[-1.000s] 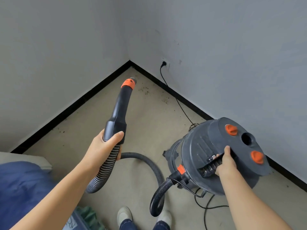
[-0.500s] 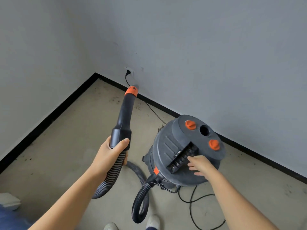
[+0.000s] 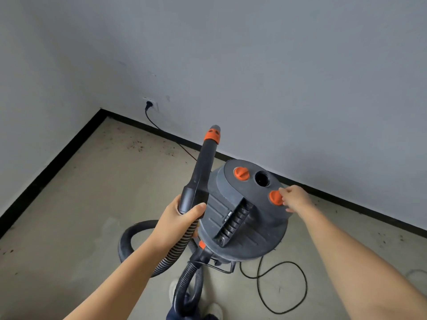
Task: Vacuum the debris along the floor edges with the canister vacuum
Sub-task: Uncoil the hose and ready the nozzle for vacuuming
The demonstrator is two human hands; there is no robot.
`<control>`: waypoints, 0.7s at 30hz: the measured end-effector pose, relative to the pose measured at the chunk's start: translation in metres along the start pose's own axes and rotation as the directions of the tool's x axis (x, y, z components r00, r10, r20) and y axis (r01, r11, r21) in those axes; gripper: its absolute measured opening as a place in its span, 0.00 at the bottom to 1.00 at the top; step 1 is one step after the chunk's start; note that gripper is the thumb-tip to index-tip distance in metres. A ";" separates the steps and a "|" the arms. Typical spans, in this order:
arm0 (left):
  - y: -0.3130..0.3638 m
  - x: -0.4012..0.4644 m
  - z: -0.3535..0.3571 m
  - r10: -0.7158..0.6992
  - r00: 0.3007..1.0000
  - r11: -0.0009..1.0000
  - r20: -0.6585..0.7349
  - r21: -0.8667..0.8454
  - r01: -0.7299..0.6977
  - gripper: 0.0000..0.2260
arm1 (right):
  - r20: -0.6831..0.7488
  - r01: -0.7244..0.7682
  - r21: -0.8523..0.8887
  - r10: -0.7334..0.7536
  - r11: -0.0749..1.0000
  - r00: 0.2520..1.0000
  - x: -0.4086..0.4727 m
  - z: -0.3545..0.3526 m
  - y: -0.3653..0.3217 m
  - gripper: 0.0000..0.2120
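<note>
A dark grey canister vacuum (image 3: 242,229) stands on the floor near the right wall. Its lid carries two orange knobs and a round hole. My left hand (image 3: 179,221) grips the black hose wand (image 3: 203,172) where it meets the ribbed hose (image 3: 178,245); the wand's orange-ringed tip points up toward the wall. My right hand (image 3: 295,198) reaches over the lid and its fingers pinch the nearer orange knob (image 3: 275,197). Dark debris (image 3: 138,146) speckles the floor near the corner and along the black baseboard.
A black power cord (image 3: 284,287) loops on the floor right of the canister and runs along the wall to a plug in the wall socket (image 3: 150,103). Two grey walls meet at a corner (image 3: 100,109). My shoes (image 3: 215,310) show at the bottom edge.
My right hand left the canister's ribbed top handle and moved to the nearer orange knob. The view swung right and closer to the wall. My left hand kept its hold on the wand.
</note>
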State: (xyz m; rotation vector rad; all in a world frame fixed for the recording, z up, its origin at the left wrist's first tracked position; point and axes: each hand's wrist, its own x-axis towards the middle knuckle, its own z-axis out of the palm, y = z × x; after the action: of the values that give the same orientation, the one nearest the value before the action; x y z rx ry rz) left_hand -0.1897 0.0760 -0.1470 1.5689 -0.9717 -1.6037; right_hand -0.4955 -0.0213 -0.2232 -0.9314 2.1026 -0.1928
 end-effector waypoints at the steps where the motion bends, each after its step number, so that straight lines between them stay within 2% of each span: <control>1: 0.000 0.003 -0.001 -0.003 1.000 1.000 -0.008 -0.013 0.003 0.10 | 0.015 -0.008 -0.047 0.008 0.999 1.000 0.005 0.004 -0.001 0.14; 5: -0.003 0.013 0.002 -0.030 0.997 1.000 -0.070 -0.003 0.030 0.08 | -0.025 -0.021 -0.244 0.015 0.970 1.000 0.008 0.018 -0.007 0.10; 8: -0.007 0.018 0.012 -0.071 0.992 0.997 -0.105 -0.028 0.068 0.07 | -0.052 -0.064 -0.304 0.051 0.950 0.997 0.015 0.017 -0.008 0.19; 11: -0.010 0.021 0.025 -0.099 0.988 0.994 -0.121 -0.068 0.091 0.08 | 0.028 -0.052 -0.384 0.067 0.922 0.997 0.025 0.013 -0.009 0.21; 15: -0.009 0.021 0.047 -0.086 0.984 0.993 -0.156 -0.090 0.072 0.09 | 0.152 0.079 -0.542 0.005 0.836 0.988 0.032 0.010 -0.012 0.11; 18: -0.010 0.017 0.068 -0.078 0.980 0.994 -0.185 -0.093 0.062 0.09 | 0.184 0.145 -0.621 -0.036 0.771 0.982 0.037 0.009 -0.008 0.19; 21: -0.013 0.011 0.084 -0.073 0.976 0.995 -0.205 -0.084 0.057 0.08 | 0.232 0.241 -0.658 -0.112 0.713 0.966 0.040 0.004 0.001 0.17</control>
State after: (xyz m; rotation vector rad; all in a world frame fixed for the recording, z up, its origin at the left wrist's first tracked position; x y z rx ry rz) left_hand -0.2734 0.0768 -0.1637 1.6909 -0.7445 -1.4675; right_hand -0.5093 -0.0474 -0.2510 -1.5229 1.9198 0.6056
